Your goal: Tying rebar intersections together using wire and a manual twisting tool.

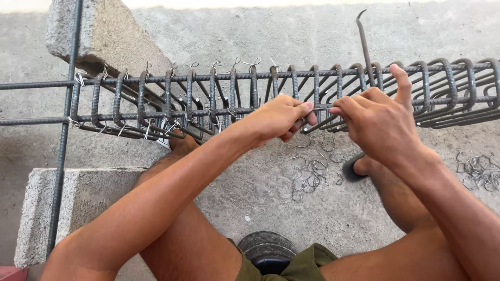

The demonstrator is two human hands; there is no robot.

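A person sits over a long cage of steel bars [250, 96] that runs from nine o'clock to three o'clock across the view. The cage is made of long straight bars with many bent steel loops [189, 99] hung around them. It rests on a grey block [99, 39] at eleven o'clock, and another grey block [78, 203] sits at eight o'clock.

The left hand [278, 119] is near the middle of the view. It is closed tight on the near long bar, just where a loop crosses it. The right hand [377, 122] is just beside it, toward three o'clock. Its fingers pinch at the same bar, and one finger points up against a loop. A thin wire may be between the fingers, but it is too small to tell.

Small wire ties [237, 63] already stick up at the joints on the nine o'clock half of the cage. The loops toward three o'clock look bare and bunched together.

A pile of loose wire pieces [310, 174] lies on the concrete floor [323, 218] at five o'clock. More wire pieces [479, 171] lie at four o'clock. A hooked metal tool [364, 47] leans up at one o'clock.

The cage looks heavy, hard and stiff, so it is best held by the long bars. The little wires look light and bendy, with pokey ends, so pinching them in the middle seems safest.
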